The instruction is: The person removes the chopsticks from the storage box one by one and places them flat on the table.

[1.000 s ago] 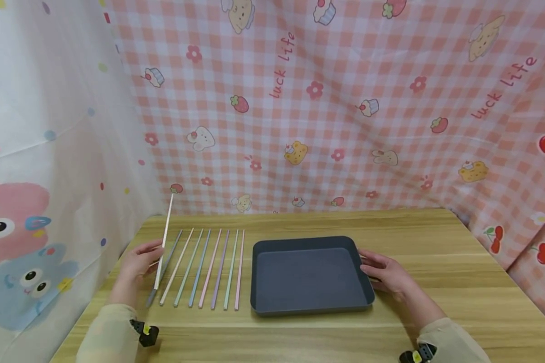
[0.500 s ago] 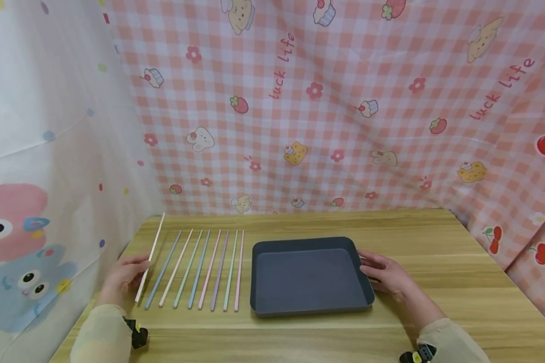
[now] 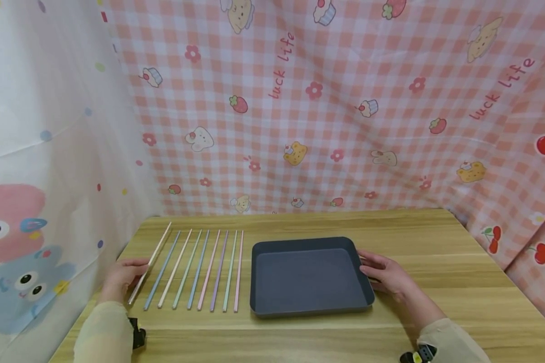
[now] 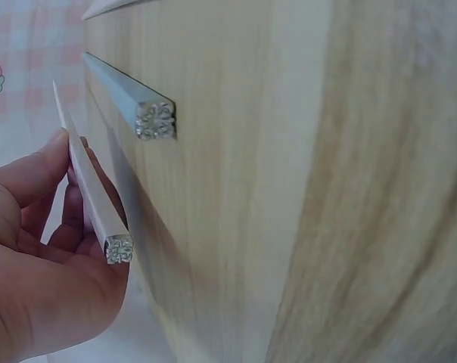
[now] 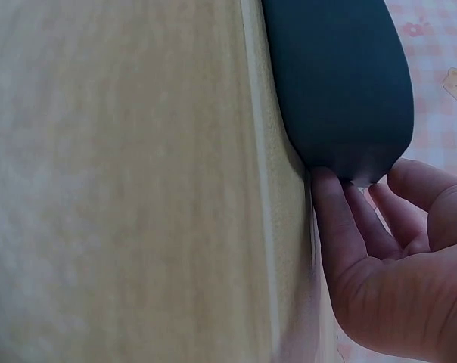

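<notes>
My left hand [image 3: 120, 280] pinches a pale cream-pink chopstick [image 4: 92, 185] between thumb and fingers, at the left end of a row of chopsticks. In the left wrist view its patterned silver end faces the camera, and a shadow lies on the table beside it. Nearest to it lies a blue chopstick [image 3: 162, 269], apart from it. My right hand [image 3: 388, 275] is at the right side of a dark grey rectangular tray [image 3: 311, 308], its fingertips touching the outer wall in the right wrist view.
Several more chopsticks in cream, green, blue, pink and purple lie side by side, among them a purple chopstick [image 3: 219, 269] and a pink chopstick [image 3: 239, 269] nearest the tray. The wooden table [image 3: 272, 338] ends at a checked cloth [image 3: 272, 126] behind.
My left hand has moved left with the chopstick, past the blue one, and lowered it from a raised tilt to lie nearly parallel with the row. My right hand and the tray have stayed put.
</notes>
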`<state>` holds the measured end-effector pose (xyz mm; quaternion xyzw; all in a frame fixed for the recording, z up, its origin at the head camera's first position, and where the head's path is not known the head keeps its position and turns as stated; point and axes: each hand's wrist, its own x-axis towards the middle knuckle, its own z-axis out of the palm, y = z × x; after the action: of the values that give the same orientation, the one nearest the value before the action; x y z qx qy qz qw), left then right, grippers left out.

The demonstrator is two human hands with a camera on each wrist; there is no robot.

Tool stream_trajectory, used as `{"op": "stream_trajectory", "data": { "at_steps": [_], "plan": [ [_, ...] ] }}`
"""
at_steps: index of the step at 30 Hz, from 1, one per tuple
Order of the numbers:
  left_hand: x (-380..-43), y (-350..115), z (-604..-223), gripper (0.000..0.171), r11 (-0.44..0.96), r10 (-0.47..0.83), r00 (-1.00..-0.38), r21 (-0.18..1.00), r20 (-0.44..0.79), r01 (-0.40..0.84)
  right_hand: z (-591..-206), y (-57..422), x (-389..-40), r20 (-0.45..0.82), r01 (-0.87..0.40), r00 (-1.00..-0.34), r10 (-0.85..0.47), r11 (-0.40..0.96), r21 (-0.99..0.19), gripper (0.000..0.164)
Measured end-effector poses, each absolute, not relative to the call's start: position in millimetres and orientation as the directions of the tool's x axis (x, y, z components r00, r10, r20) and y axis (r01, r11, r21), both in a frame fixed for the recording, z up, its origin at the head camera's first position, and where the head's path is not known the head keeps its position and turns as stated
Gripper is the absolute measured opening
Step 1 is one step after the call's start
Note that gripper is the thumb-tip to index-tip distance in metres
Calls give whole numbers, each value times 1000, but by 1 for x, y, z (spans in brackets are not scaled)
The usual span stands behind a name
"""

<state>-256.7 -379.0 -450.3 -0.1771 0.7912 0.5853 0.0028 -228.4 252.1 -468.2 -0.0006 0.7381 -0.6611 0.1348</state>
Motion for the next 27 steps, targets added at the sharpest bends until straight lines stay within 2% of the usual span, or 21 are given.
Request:
{"op": "stream_trajectory", "data": {
  "at_steps": [7, 11, 15, 27],
  "plan": [
    [-255, -379, -449, 19, 430, -292, -945, 862, -147, -267, -467, 252, -227, -198, 173, -965, -173, 150, -973, 61],
    [-256, -382, -454, 14, 454, -291, -948, 853, -132, -258, -466, 251, -227, -200, 176, -965, -172, 147, -973, 61],
    [-257, -381, -457, 16, 470, -297, -948, 846, -116, -251, -465, 251, -227, -200, 175, -964, -174, 151, -973, 61],
    [-253, -375, -451, 23, 658, -308, -950, 710, -51, -251, -466, 252, -227, -189, 157, -963, -193, 169, -973, 60]
  ]
}}
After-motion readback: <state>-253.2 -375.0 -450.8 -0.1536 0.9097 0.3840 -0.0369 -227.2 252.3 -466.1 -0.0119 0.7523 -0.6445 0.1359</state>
